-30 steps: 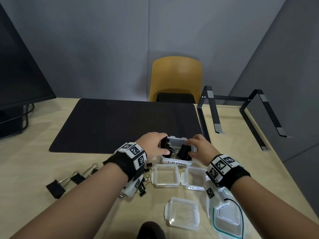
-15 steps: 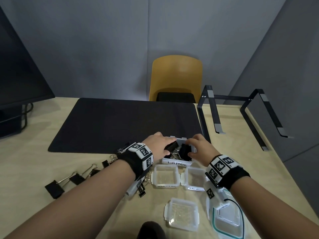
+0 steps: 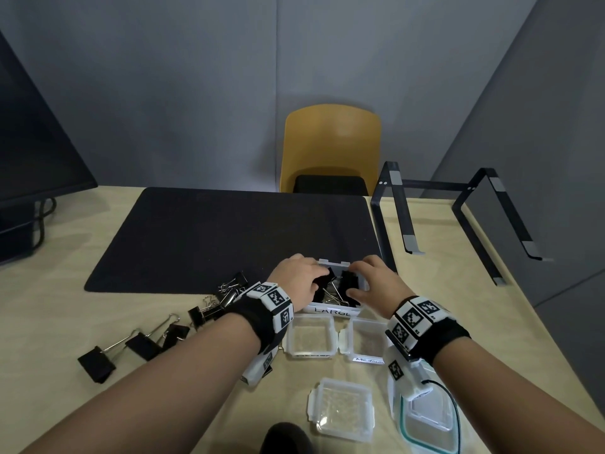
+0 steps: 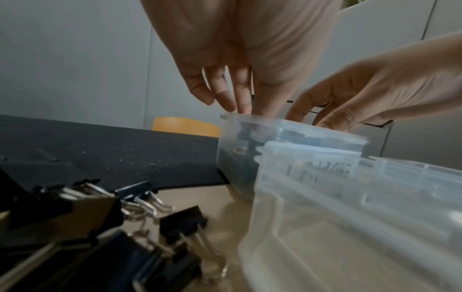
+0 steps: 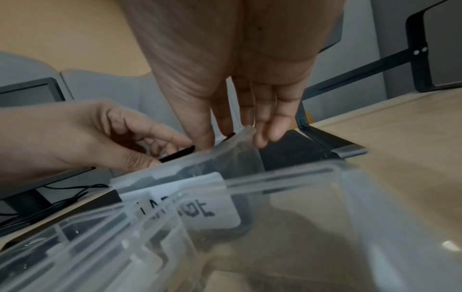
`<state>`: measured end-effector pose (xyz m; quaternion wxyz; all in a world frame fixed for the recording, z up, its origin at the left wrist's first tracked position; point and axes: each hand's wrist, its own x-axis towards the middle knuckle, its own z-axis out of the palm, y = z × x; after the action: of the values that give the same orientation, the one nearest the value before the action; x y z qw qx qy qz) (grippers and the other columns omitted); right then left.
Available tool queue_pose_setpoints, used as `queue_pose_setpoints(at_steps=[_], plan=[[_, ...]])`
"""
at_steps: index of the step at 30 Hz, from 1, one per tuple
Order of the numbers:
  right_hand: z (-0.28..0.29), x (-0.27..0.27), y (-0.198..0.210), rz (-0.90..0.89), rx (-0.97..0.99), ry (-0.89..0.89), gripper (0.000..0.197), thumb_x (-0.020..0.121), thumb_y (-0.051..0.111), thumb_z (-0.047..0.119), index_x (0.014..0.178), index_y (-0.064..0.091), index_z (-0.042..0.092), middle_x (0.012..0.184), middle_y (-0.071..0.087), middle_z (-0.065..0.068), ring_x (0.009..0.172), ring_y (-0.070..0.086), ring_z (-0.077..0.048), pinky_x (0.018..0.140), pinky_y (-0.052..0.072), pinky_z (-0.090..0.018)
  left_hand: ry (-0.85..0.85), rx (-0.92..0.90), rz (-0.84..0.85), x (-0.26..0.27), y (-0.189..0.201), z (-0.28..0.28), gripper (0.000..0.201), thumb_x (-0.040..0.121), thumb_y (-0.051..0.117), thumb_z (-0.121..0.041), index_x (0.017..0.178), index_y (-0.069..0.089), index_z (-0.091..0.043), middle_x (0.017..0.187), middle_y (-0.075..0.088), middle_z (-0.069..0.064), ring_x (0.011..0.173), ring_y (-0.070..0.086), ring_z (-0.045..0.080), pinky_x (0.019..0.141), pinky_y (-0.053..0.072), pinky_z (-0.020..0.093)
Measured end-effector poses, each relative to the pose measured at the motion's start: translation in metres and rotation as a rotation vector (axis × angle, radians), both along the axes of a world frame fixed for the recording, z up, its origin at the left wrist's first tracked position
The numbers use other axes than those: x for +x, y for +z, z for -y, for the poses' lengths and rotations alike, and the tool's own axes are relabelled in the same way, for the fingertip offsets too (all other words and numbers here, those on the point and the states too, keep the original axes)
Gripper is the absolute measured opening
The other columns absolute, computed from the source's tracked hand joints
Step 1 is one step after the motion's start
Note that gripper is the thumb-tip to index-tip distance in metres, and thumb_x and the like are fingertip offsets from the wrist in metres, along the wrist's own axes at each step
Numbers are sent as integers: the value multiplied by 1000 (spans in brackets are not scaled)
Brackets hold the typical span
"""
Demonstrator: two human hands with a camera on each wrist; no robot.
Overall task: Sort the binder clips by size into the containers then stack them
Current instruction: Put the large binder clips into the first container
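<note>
Where the near edge of the black rectangular desk mat (image 3: 229,237) meets the pale wooden tabletop (image 3: 42,316), the clear plastic container labelled LARGE (image 3: 330,311) stands with several large black binder clips (image 3: 347,283) inside it. The left hand (image 3: 299,280) reaches over its 9 o'clock rim, fingers bent down onto a black clip inside, though whether they pinch it cannot be told. The right hand (image 3: 376,283) comes in from 3 o'clock, its fingers nearly straight, tips at the rim and on the clips; no firm grip shows.

Just at 6 o'clock of that container sit two empty clear square containers side by side, the left one (image 3: 309,337) and the one labelled Medium (image 3: 365,344). Nearer the person lie a clear square lid (image 3: 340,409) and, at 4 o'clock, a clear lid with a green seal (image 3: 422,430).

At 8 o'clock of the LARGE container, loose black binder clips of mixed sizes (image 3: 144,342) are scattered on the tabletop. A black metal laptop stand (image 3: 458,204) is at 2 o'clock, a yellow chair (image 3: 330,142) at 12 o'clock beyond the tabletop, and a dark monitor (image 3: 29,142) at 10 o'clock.
</note>
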<state>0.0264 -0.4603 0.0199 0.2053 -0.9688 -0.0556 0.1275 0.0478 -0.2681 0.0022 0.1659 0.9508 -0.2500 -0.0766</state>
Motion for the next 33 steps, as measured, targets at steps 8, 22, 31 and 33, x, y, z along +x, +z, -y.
queue_pose_setpoints(at_steps=[8,22,31,33], plan=[[-4,3,-1,7,-31,-32,44,83,66,29,125,53,20,125,43,1,104,55,-18,87,43,-22,99,42,93,-5,-5,-3,40,91,51,-28,129,51,-42,120,43,-3,114,38,20,94,38,33],[-5,-2,1,7,-9,-34,48,83,66,31,127,52,20,127,41,0,105,55,-18,88,43,-22,168,-1,-3,-8,-10,-1,48,87,56,-49,132,47,-38,136,34,-1,127,30,23,102,39,39],[-9,0,1,-9,-114,-19,55,72,74,40,118,48,24,126,36,2,98,56,-20,85,52,-32,199,-215,-202,0,-14,-10,35,97,44,-33,131,52,-37,131,43,-3,119,44,18,101,40,31],[-10,1,0,-11,-129,-12,53,73,74,37,117,47,23,126,37,1,98,57,-21,85,52,-33,222,-273,-237,1,-17,-12,35,95,49,-32,130,53,-37,116,48,-4,105,53,16,91,44,26]])
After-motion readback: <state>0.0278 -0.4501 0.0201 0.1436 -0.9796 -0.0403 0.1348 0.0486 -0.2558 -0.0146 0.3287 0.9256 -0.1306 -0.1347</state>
